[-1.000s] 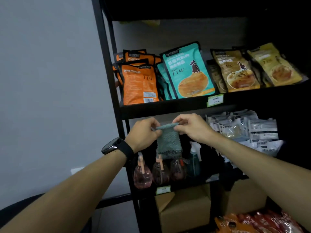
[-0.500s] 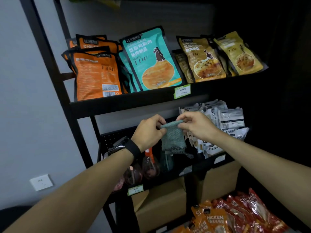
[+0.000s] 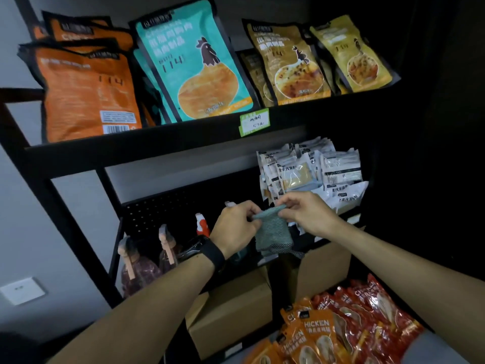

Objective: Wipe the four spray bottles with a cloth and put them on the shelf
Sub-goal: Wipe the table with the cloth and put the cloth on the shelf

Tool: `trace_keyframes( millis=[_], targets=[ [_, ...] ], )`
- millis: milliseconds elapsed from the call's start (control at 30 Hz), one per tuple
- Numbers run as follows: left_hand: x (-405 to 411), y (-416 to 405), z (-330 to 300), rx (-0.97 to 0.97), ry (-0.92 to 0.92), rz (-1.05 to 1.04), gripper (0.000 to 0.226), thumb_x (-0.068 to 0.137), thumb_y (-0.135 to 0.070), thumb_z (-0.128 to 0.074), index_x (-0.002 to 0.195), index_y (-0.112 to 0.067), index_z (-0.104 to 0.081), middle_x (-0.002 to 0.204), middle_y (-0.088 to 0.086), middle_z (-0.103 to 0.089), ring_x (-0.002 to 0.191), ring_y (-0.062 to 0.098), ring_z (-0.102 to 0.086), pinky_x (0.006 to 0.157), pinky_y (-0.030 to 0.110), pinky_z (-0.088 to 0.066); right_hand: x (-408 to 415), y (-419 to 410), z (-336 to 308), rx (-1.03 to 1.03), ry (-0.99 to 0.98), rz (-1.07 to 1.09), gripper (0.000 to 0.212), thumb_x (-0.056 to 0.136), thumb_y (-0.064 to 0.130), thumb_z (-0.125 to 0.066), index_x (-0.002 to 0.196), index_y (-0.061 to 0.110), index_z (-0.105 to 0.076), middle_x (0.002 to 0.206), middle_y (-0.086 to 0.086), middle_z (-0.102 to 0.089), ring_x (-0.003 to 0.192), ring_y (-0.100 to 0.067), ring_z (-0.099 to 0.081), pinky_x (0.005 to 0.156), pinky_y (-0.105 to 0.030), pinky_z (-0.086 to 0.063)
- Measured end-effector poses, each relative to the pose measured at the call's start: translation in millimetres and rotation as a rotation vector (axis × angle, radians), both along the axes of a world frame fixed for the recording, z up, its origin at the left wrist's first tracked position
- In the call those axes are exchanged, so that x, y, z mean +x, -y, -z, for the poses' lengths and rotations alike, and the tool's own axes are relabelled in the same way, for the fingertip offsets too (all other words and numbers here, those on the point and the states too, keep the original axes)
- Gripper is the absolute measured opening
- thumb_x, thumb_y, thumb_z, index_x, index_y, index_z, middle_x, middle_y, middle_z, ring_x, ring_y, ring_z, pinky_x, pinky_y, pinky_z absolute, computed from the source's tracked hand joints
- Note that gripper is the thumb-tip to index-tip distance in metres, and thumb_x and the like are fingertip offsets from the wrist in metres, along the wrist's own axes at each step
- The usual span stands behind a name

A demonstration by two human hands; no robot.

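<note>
A grey-green cloth (image 3: pixel 273 232) hangs in front of the middle shelf (image 3: pixel 157 203). My left hand (image 3: pixel 236 224) pinches its top left corner and my right hand (image 3: pixel 301 211) pinches its top right corner. Several spray bottles stand on that shelf behind my left arm: a dark pink one with a peach trigger (image 3: pixel 136 266) at the far left, a second like it (image 3: pixel 168 248), and a red-and-white nozzle (image 3: pixel 202 224) further right. A pale nozzle tip (image 3: pixel 231 204) peeks above my left hand. My forearm and the cloth hide the rest of them.
Orange (image 3: pixel 89 95), teal (image 3: pixel 194 69) and yellow (image 3: pixel 288 64) food pouches fill the upper shelf. White packets (image 3: pixel 315 174) sit at the right of the middle shelf. Cardboard boxes (image 3: pixel 233 311) stand below, with red and orange chicken packs (image 3: pixel 341 327) at the lower right.
The view has swung right and closer to the shelf. Both hands keep their pinch on the cloth's top corners, now lower in view.
</note>
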State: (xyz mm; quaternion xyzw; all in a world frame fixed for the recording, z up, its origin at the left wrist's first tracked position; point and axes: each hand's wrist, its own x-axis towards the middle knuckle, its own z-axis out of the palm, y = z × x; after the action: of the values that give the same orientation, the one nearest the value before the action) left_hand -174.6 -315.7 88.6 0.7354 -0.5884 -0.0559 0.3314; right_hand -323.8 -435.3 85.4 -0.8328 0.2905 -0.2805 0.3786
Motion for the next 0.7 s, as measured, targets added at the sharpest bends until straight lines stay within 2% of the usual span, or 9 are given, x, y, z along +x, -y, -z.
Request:
trace_keyframes(
  millis=[67,167,233,300,433,633,700],
  targets=[
    [-2,3,15,0.014,-0.019,-0.004,0.01,0.094,-0.013,-0.062,0.103,-0.014,-0.067,0.084,-0.006,-0.066,0.076,0.011,-0.064,0.067,0.02,-0.051,0,5,14,0.011,-0.009,-0.003,0.012,0.087,0.006,-0.068,0.087,0.018,-0.068,0.088,-0.007,-0.069,0.086,-0.024,-0.067,0.083,-0.038,-0.056],
    [-6,7,40,0.008,-0.106,-0.024,0.011,0.096,-0.014,-0.06,0.105,-0.012,-0.066,0.089,-0.001,-0.07,0.082,0.017,-0.069,0.076,0.037,-0.058,2,13,37,0.045,-0.024,-0.002,0.011,0.086,0.006,-0.068,0.086,0.017,-0.069,0.086,-0.007,-0.07,0.085,-0.025,-0.068,0.084,-0.042,-0.056],
    [-9,10,57,0.0,-0.138,-0.046,0.01,0.097,-0.015,-0.06,0.105,-0.012,-0.066,0.091,0.001,-0.071,0.082,0.019,-0.07,0.076,0.043,-0.059,3,17,52,0.059,-0.035,-0.001,0.014,0.086,0.006,-0.068,0.085,0.019,-0.069,0.085,-0.008,-0.07,0.085,-0.027,-0.068,0.084,-0.045,-0.056],
    [-11,14,72,0.009,-0.15,-0.059,0.01,0.097,-0.015,-0.06,0.104,-0.013,-0.066,0.093,0.0,-0.07,0.084,0.017,-0.069,0.077,0.039,-0.058,5,22,65,0.067,-0.057,-0.004,0.015,0.085,0.005,-0.069,0.085,0.019,-0.068,0.085,-0.01,-0.069,0.084,-0.027,-0.068,0.083,-0.046,-0.056],
    [-6,21,93,0.036,-0.159,-0.079,0.013,0.097,-0.015,-0.06,0.107,-0.013,-0.068,0.1,-0.001,-0.069,0.089,0.013,-0.065,0.073,0.021,-0.05,11,32,88,0.091,-0.097,-0.014,0.01,0.086,0.006,-0.068,0.09,0.015,-0.069,0.087,-0.011,-0.07,0.083,-0.025,-0.068,0.082,-0.045,-0.056],
    [5,38,112,0.077,-0.183,-0.094,0.016,0.097,-0.013,-0.059,0.111,-0.013,-0.068,0.105,0.001,-0.07,0.089,0.015,-0.065,0.075,0.024,-0.05,30,52,105,0.104,-0.13,-0.021,0.012,0.087,0.006,-0.068,0.089,0.018,-0.069,0.086,-0.011,-0.07,0.083,-0.028,-0.068,0.082,-0.048,-0.056],
    [9,45,119,0.093,-0.205,-0.097,0.021,0.096,-0.01,-0.059,0.115,-0.013,-0.067,0.109,0.002,-0.07,0.093,0.015,-0.066,0.081,0.026,-0.051,38,60,109,0.102,-0.142,-0.016,0.014,0.087,0.006,-0.068,0.088,0.021,-0.067,0.084,-0.009,-0.069,0.084,-0.029,-0.068,0.082,-0.049,-0.056]
  ],
)
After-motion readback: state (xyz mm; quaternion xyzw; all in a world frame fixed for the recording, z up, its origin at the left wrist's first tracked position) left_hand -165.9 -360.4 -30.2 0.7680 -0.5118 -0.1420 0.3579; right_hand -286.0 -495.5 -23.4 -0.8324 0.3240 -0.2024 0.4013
